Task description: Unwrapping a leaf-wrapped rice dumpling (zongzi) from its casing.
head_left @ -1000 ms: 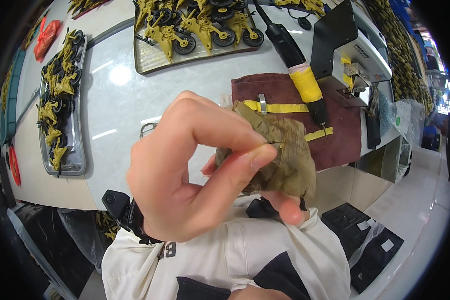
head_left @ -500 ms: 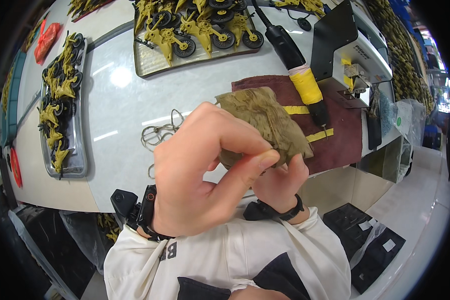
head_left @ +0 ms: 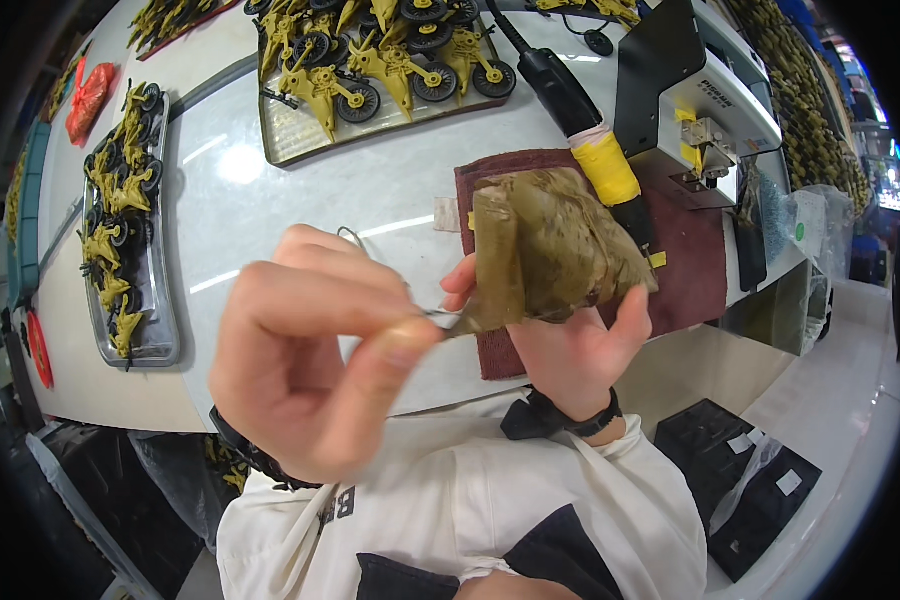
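Observation:
A crumpled olive-brown packet [head_left: 560, 240], looking like thin film or cloth, is held above the maroon mat [head_left: 685, 275]. My right hand [head_left: 580, 355] cups it from below, with the thumb along its right side and the other fingers partly hidden behind it. My left hand [head_left: 315, 345] is closed in a pinch, thumb against index finger, at the packet's pulled-out lower left corner. A small pale grey bit shows at that pinch; I cannot make out what it is. Behind the left hand, part of a thin cord [head_left: 350, 236] curls on the table.
A black electric screwdriver [head_left: 605, 165] wrapped in yellow tape lies on the mat beside a grey box-shaped machine [head_left: 710, 130]. Trays of yellow-and-black toy motorcycles stand at the back [head_left: 370, 140] and left [head_left: 175, 310]. A red bag [head_left: 90, 100] lies far left.
My left hand has moved left and down, away from the packet's middle, drawing its corner out. The packet has shifted slightly right and turned, with my right hand showing more beneath it.

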A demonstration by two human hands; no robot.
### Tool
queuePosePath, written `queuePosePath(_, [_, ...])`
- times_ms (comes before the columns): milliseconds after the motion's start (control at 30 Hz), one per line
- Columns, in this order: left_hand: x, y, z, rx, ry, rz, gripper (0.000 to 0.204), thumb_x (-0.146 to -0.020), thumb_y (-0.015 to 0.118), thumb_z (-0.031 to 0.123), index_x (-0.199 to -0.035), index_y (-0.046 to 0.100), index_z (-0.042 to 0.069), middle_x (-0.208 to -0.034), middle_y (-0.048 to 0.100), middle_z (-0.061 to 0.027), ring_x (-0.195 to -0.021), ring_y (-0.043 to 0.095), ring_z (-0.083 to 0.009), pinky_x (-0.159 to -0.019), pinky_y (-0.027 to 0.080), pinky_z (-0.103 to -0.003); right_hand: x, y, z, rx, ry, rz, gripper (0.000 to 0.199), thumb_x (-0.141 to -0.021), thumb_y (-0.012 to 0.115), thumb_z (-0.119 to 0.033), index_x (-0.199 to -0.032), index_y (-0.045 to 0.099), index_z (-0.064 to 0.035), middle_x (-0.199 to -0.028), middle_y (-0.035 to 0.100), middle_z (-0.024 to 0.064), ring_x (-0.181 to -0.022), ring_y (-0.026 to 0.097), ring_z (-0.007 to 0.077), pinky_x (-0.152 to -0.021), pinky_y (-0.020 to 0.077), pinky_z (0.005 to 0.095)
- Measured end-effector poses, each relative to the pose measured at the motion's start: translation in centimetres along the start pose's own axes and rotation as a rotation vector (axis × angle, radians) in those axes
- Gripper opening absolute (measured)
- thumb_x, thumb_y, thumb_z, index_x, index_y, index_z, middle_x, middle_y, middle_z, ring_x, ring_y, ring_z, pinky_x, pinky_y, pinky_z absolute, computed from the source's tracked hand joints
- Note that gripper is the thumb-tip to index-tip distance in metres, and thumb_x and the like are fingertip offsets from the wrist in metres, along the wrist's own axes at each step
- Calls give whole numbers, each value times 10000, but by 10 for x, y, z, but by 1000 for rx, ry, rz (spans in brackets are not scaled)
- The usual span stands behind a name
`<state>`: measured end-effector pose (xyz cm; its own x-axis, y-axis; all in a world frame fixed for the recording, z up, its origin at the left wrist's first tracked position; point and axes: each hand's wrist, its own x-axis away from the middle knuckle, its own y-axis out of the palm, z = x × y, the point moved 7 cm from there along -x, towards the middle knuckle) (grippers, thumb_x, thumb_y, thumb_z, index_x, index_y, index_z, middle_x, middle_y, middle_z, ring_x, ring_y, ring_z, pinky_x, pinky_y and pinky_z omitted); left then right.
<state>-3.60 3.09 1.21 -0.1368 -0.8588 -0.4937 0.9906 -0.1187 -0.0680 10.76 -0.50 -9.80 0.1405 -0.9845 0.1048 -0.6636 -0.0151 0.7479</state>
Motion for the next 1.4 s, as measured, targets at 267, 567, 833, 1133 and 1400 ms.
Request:
queuePosePath(267, [6,-23,-17,226,-164,234,165,-782,547,104,-773,418,1,-655,493,-90,-600,408,-119,-549,345,-216,6,11,-14,-125,-82,111,857,-727,357,-638,-1307,101,-61,-1340,162,87,-1222,201,253,-986,176,419])
queuePosePath(567, [13,-18,10,390,-384,164,251,-854,440,280,-792,311,74,-524,481,-100,-527,430,-154,-473,345,-221,20,37,-35,-483,-132,210,914,-667,269,-732,-1246,241,-26,-1055,465,201,-857,526,325,-741,420,482])
queuePosePath(833, [23,24,53,1386,-50,-19,113,-795,515,89,-840,449,8,-813,572,-276,-916,501,-335,-854,353,-446,34,87,-60,-80,-1,-312,645,-737,394,-573,-1127,421,-60,-904,546,230,-708,563,300,-685,408,427])
queuePosePath(1133, [27,21,61,1303,-179,362,93,-774,530,62,-773,442,32,-742,596,-213,-876,516,-329,-914,253,-538,19,102,-64,-299,148,-662,525,-718,581,-450,-1056,472,-63,-889,570,193,-797,571,278,-820,355,432])
queuePosePath(1400, [24,8,21,969,-419,98,180,-851,458,238,-827,376,79,-621,546,-118,-737,534,-266,-659,395,-330,14,74,-38,-231,130,-361,928,-701,184,-729,-1259,185,13,-865,532,252,-778,532,347,-865,278,518])
